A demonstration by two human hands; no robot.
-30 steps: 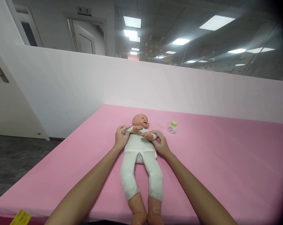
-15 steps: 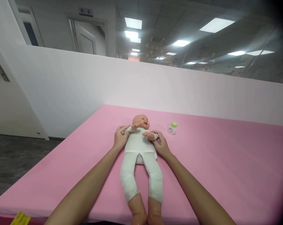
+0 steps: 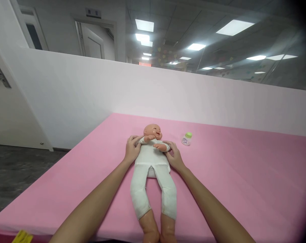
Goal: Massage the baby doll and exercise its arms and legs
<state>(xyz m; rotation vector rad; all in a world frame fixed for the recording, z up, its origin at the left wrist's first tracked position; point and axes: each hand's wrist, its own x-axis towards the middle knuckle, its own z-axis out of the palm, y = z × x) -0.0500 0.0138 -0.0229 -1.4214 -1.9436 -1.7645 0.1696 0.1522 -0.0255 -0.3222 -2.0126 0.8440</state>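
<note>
Both my arms are stretched out over the pink mattress (image 3: 231, 175), and the baby doll (image 3: 153, 168) lies on its back between them, bare feet toward me, head away. My left hand (image 3: 131, 150) is cupped against the doll's shoulder on that side, fingers curled onto the white suit at the upper arm. My right hand (image 3: 175, 156) presses the other flank just under the doll's bent forearm, fingers wrapped at the sleeve. Neither hand is fully clenched; it's a light hold on cloth and soft body.

Risk as I see it: I'm gripping mostly fabric, so a pull could slide the suit instead of the doll, or the loose arms could flop and the head could roll sideways. The legs reach right to the near edge of the mattress, so a tug toward me could send the feet over.

Beyond my right hand, a little farther out and to the side, stands a small bottle with a green cap (image 3: 186, 138), upright, apart from the doll; a wide sweep of my right arm could knock it over. Past both hands, the low white partition wall (image 3: 168, 94) closes off the far side.
</note>
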